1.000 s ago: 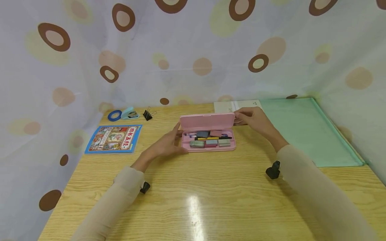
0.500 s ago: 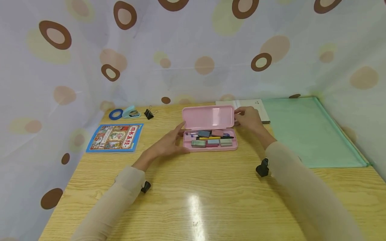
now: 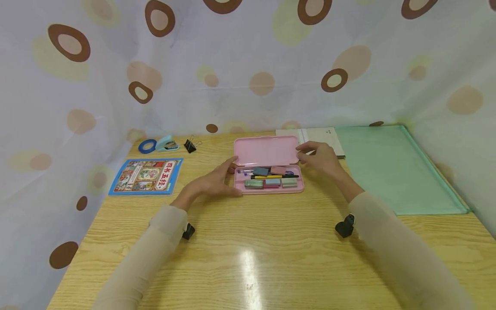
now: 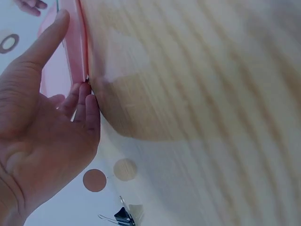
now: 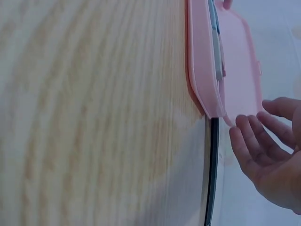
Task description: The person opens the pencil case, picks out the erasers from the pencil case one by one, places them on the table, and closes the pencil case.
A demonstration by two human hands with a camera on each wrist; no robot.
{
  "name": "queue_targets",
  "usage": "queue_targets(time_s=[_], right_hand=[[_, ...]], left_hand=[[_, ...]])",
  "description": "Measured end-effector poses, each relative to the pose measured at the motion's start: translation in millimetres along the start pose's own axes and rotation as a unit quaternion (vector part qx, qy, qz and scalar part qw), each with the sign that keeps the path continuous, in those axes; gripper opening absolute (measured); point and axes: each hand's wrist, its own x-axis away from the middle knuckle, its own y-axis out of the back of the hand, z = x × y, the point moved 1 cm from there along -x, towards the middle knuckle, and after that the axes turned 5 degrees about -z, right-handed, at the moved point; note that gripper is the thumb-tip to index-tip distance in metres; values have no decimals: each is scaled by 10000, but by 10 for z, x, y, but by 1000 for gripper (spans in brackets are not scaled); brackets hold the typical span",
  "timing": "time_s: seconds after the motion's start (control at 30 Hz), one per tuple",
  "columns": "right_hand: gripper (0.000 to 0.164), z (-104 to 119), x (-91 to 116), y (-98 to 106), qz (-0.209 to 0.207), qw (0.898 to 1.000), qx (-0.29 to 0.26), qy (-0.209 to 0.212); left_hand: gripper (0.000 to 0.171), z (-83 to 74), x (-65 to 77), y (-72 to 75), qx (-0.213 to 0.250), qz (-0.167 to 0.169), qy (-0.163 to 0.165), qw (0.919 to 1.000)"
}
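A pink pencil case (image 3: 271, 192) lies on the table with its lid (image 3: 266, 150) raised back. Inside are several block-shaped erasers, a yellow-and-black pen (image 3: 271, 177) and clear pens partly covered by them. My left hand (image 3: 212, 183) holds the left end of the case, thumb at the front edge and fingers behind. In the left wrist view those fingers bend against the case's end (image 4: 77, 47). My right hand (image 3: 324, 160) is beside the lid's right edge, fingers relaxed. In the right wrist view its fingertips are right at the lid (image 5: 240, 56), with nothing gripped.
A blue-edged book (image 3: 147, 176) lies at the left. Behind it are blue tape (image 3: 147, 147), a pale blue stapler (image 3: 167, 144) and a black binder clip (image 3: 190, 146). A white box (image 3: 323, 137) sits behind the right hand, and a green mat (image 3: 399, 172) covers the right side.
The lid has swung up and back, showing more of its inside. My right hand has let go of its edge and moved slightly off. My left hand stays on the case.
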Motion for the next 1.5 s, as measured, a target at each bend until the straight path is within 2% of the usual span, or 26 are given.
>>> queue_targets(time_s=[0.13, 0.27, 0.53, 0.7, 0.87, 1.1, 1.5], right_hand=[[31, 49, 33, -114, 612, 9980, -56, 172], [30, 131, 51, -243, 865, 9955, 75, 367], [31, 215, 58, -453, 872, 9935, 614, 397], [21, 250, 63, -500, 793, 9922, 723, 641], [21, 245, 60, -514, 755, 9924, 759, 599], [28, 227, 67, -412, 685, 9942, 590, 587], [44, 44, 121, 103, 293, 9987, 352, 209]], left_hand=[[118, -3, -13, 40, 88, 182, 26, 9998], [117, 20, -34, 61, 195, 252, -24, 9995], [115, 51, -70, 49, 536, 272, -58, 9982], [114, 66, -66, 39, 757, 246, -26, 9968], [113, 88, -80, 31, 794, 232, -54, 9966], [111, 103, -99, 17, 787, 212, -34, 9967], [112, 142, -109, -1, 962, 133, -71, 9953]])
